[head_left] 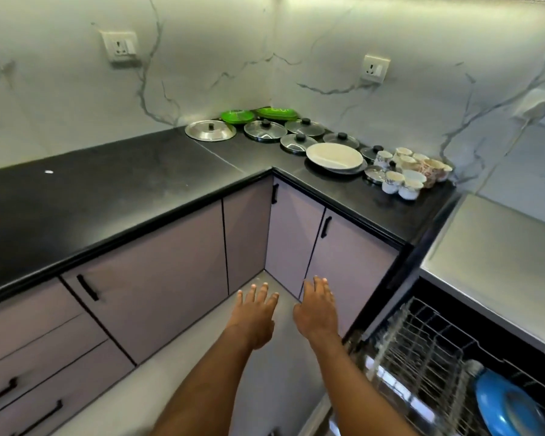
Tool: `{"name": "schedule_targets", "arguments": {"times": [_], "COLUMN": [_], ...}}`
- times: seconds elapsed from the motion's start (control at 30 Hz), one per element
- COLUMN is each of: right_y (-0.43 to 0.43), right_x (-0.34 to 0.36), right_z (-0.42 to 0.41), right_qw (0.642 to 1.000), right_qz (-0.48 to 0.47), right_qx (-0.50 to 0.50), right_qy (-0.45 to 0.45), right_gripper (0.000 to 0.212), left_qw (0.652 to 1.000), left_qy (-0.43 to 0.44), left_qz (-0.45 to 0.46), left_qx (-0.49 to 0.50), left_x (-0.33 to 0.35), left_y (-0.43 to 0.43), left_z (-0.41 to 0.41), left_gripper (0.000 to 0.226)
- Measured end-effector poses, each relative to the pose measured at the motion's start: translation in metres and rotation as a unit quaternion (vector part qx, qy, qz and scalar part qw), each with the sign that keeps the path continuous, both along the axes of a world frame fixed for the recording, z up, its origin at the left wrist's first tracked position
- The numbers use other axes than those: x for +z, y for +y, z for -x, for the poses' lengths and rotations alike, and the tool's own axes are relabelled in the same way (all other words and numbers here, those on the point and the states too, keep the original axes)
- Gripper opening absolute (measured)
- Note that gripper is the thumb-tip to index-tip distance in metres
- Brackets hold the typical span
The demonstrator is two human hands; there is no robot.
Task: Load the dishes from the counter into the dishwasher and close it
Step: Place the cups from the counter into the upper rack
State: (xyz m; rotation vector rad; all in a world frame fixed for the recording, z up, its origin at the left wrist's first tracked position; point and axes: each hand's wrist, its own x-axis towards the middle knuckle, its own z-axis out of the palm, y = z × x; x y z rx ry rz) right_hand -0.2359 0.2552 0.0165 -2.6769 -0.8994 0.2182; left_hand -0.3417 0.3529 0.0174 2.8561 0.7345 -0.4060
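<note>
My left hand (255,313) and my right hand (317,306) are stretched out side by side over the floor, palms down, fingers straight, holding nothing. On the black counter (107,196) in the corner lie a white plate (334,156), a steel lid (210,130), several glass lids (265,130), green plates (237,116) and a cluster of patterned cups (406,171). The dishwasher stands open at the lower right, its wire rack (422,350) pulled out with a blue plate (507,404) in it.
Purple cabinet doors (158,278) with black handles run under the counter. Drawers sit at the lower left. A steel surface (501,256) lies above the dishwasher. Wall sockets (120,47) sit on the marble backsplash.
</note>
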Motion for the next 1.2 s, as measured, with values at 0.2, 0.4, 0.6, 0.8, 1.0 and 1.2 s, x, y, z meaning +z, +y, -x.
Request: {"name": "schedule_targets", "arguments": {"times": [0.2, 0.4, 0.6, 0.8, 1.0, 1.2], "right_y": [0.089, 0.138, 0.176, 0.230, 0.288, 0.338], "right_x": [0.002, -0.008, -0.018, -0.011, 0.002, 0.000], "right_z": [-0.036, -0.077, -0.114, -0.149, -0.168, -0.177], "right_qw": [0.998, 0.997, 0.998, 0.999, 0.998, 0.997], "right_qz": [-0.033, -0.013, -0.008, 0.010, 0.023, 0.021], "right_qx": [0.038, 0.056, 0.020, -0.030, -0.050, -0.067], "right_qy": [0.032, 0.047, 0.053, 0.039, 0.022, 0.016], "right_gripper": [0.064, 0.066, 0.066, 0.067, 0.067, 0.067], "left_qw": [0.999, 0.998, 0.999, 1.000, 0.999, 0.999], "left_qy": [0.012, 0.040, 0.045, 0.013, -0.012, -0.019], "left_qz": [-0.010, -0.007, -0.003, 0.010, 0.002, 0.010], "left_qx": [0.044, 0.058, 0.023, -0.016, -0.032, -0.049], "left_x": [0.008, 0.003, -0.001, -0.003, 0.008, 0.006], "left_y": [0.087, 0.141, 0.186, 0.261, 0.341, 0.392], "left_z": [-0.032, -0.060, -0.105, -0.151, -0.179, -0.198], "left_gripper": [0.067, 0.068, 0.067, 0.068, 0.068, 0.068]}}
